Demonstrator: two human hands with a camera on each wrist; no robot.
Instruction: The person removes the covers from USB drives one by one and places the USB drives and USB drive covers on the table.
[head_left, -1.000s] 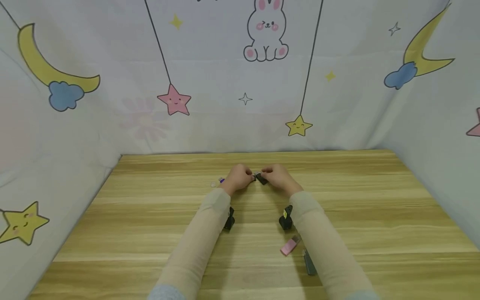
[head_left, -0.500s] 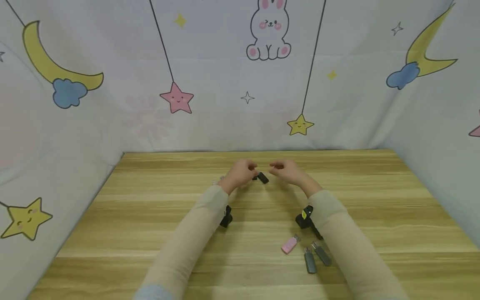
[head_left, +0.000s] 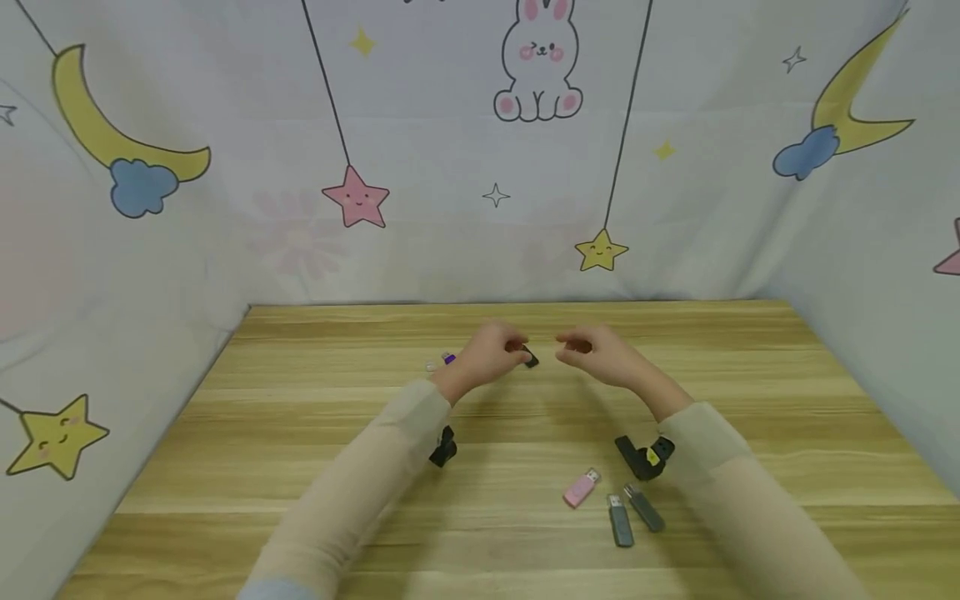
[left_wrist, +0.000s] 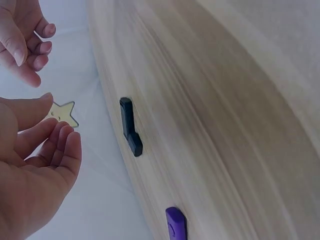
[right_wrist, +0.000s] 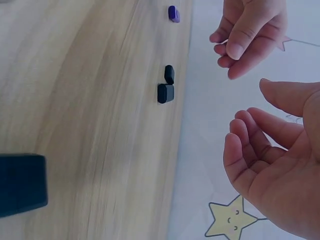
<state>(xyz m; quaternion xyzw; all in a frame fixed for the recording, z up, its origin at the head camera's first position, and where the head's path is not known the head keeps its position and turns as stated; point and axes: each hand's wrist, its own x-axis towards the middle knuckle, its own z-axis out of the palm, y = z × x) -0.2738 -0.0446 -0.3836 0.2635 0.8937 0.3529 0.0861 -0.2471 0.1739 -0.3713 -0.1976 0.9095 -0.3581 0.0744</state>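
Above the far part of the table, my left hand (head_left: 491,354) holds nothing, its fingers loosely bent. It partly covers a black USB stick (head_left: 532,359) in the head view. Facing it, my right hand (head_left: 600,354) is likewise bare, thumb and fingers apart. The left wrist view shows the black USB stick (left_wrist: 128,115) lying on the wood, with its small black cap (left_wrist: 135,144) at one end. Both hands are clear of these pieces. A purple USB stick (left_wrist: 176,223) lies farther along, beside my left hand in the head view, with a small clear piece (head_left: 431,366) near it.
Closer to me on the wooden table (head_left: 495,500) lie a pink USB stick (head_left: 579,490) and two grey USB sticks, one grey stick (head_left: 621,523) left of the other grey stick (head_left: 647,510). A white printed curtain (head_left: 450,250) hangs behind the table.
My right hand has left the black USB stick and moved right. My left hand has drawn away from the small black cap and shifted slightly right. The black pieces stay on the table.
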